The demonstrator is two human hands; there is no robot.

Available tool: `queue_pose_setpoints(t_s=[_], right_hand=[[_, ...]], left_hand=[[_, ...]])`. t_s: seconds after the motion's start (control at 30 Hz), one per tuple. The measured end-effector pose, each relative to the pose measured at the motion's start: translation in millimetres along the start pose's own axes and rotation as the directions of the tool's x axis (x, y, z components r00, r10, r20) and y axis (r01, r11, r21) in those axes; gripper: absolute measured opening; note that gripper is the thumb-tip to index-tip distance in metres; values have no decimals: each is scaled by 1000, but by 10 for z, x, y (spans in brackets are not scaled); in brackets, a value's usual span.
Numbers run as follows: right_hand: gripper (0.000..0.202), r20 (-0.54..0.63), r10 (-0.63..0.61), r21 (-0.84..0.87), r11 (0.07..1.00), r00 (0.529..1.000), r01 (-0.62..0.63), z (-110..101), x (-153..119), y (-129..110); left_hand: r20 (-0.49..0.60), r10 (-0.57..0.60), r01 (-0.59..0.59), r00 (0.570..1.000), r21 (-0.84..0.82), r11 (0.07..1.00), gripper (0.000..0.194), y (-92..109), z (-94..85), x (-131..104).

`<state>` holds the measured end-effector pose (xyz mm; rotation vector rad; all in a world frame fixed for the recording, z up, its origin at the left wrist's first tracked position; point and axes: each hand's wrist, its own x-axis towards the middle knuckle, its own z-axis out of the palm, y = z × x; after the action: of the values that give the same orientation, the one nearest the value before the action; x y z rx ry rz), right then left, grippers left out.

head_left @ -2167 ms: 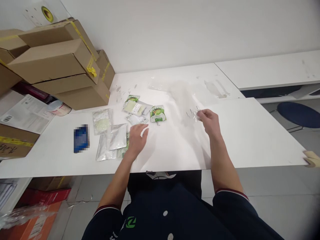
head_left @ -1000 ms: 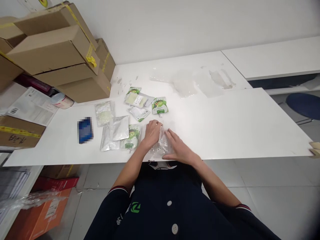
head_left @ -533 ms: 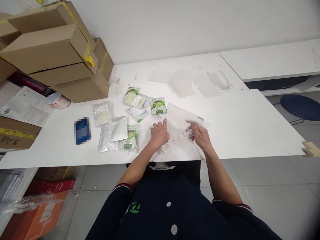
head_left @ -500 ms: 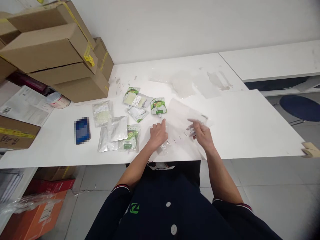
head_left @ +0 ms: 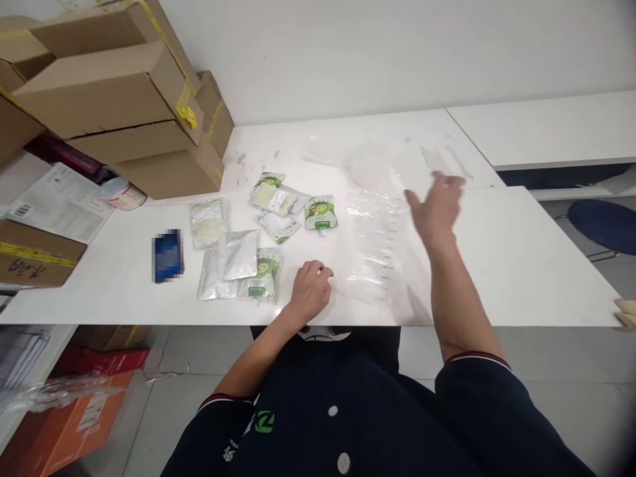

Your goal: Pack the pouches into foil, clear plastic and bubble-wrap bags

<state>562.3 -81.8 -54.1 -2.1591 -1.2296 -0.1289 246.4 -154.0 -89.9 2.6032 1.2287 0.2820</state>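
Note:
My left hand (head_left: 312, 291) rests at the front of the white table with its fingers curled; whether anything thin is inside them I cannot make out. Just right of it lies a clear plastic sheet (head_left: 370, 258), shiny and wrinkled, with a row of small dark marks. My right hand (head_left: 438, 209) hovers over the far right part of the sheet, fingers spread, holding nothing. A green-and-white spouted pouch (head_left: 320, 212) with fruit pictures lies beyond my left hand. Left of that hand is another green pouch (head_left: 263, 275) inside clear plastic.
Silver pouches (head_left: 238, 255) and a clear packet of pale contents (head_left: 209, 224) lie to the left, near a blurred blue object (head_left: 167, 256). Cardboard boxes (head_left: 114, 99) are stacked at the back left beside a tin (head_left: 122, 193). More clear film (head_left: 370, 165) lies at the back. A blue stool (head_left: 603, 225) stands right.
My right hand has let go of the clear plastic and moved up and right, its fingers spreading. The sheet now lies flatter. My left hand has shifted slightly toward the table's front edge.

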Motion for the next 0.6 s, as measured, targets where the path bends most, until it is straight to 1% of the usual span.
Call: queue_pose_setpoints(t_s=[0.03,0.07,0.1,0.13,0.17,0.2,0.23,0.3,0.33,0.37,0.43,0.5,0.53,0.57,0.6], right_hand=[[65,115,-121,46,992,986,117,100,-98,-236],[62,267,-242,98,970,933,223,224,-217,-476],[64,409,-323,137,946,853,293,366,-346,-703],[71,509,-363,144,930,781,339,517,-474,-907],[78,542,-380,127,919,750,374,665,-591,-1080],[78,542,-386,104,912,747,396,801,-690,-1217],[72,548,-375,91,916,748,392,918,-767,-1321],[50,536,-348,73,927,769,369,1070,-845,-1444],[39,537,-335,74,933,774,352,1101,-846,-1474],[32,538,-327,77,937,777,341,1099,-822,-1484],[24,547,-317,86,942,775,325,998,-712,-1441],[18,546,-319,111,944,774,311,777,-565,-1277],[15,538,-322,133,945,779,299,630,-502,-1140],[14,494,-324,193,946,807,261,466,-460,-968],[13,440,-287,267,947,851,181,294,-448,-768]], left_hand=[[-1,61,-61,998,14,998,38,50,51,23],[21,127,-128,992,24,991,39,92,102,40],[58,185,-187,981,32,982,40,124,151,48],[98,222,-226,970,39,973,44,145,199,47],[131,240,-248,962,45,968,47,155,243,39],[148,248,-258,957,52,965,50,154,284,28],[147,251,-262,957,62,963,50,143,321,16],[117,266,-277,957,90,957,44,100,380,0],[101,281,-291,955,106,951,40,72,401,-3],[87,297,-307,951,124,944,35,43,415,-3],[56,325,-330,944,164,930,29,-14,429,2],[13,342,-337,940,205,919,28,-65,430,7],[-15,350,-338,937,224,914,28,-86,431,7],[-45,361,-341,931,240,909,28,-105,434,7],[-73,376,-347,924,252,903,27,-120,440,7]])
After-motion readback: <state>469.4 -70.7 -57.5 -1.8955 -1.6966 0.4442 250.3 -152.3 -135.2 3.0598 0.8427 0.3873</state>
